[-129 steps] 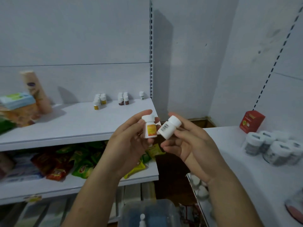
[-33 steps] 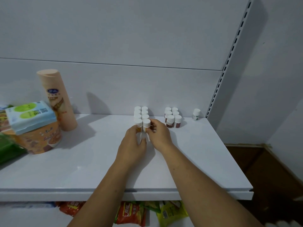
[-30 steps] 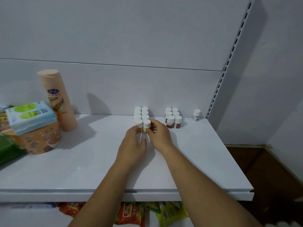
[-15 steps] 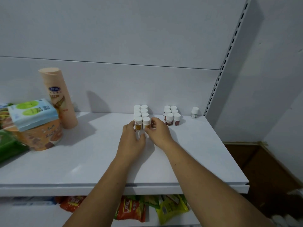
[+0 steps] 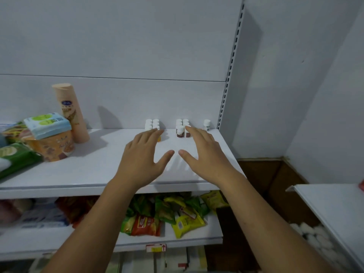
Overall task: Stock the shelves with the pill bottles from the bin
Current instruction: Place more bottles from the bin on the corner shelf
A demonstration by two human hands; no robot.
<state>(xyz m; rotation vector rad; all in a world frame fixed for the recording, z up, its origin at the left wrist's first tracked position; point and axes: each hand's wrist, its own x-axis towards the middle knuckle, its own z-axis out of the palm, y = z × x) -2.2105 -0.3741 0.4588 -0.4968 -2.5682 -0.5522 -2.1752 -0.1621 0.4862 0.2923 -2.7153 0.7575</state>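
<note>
White metal shelf board [image 5: 98, 170], white back panel behind. We log the left hand [image 5: 141, 158] and right hand [image 5: 204, 154] palm-down over it, fingers straight and spread, thumbs nearly meeting, nothing held. Left fingertips overlap the front of the white-capped, yellow-labelled pill bottles [image 5: 152, 124]. Right fingertips overlap the white-capped, brown-labelled pill bottles [image 5: 180, 131]. We cannot judge contact. A single white bottle [image 5: 206, 125] stands just right of these, near the slotted upright [image 5: 229, 79]. Farther left we see a tall peach cylindrical tube [image 5: 71, 113] and an orange paper cup [image 5: 53, 148]. Coloured snack packets [image 5: 167, 215] lie on the lower shelf [image 5: 197, 238].
</note>
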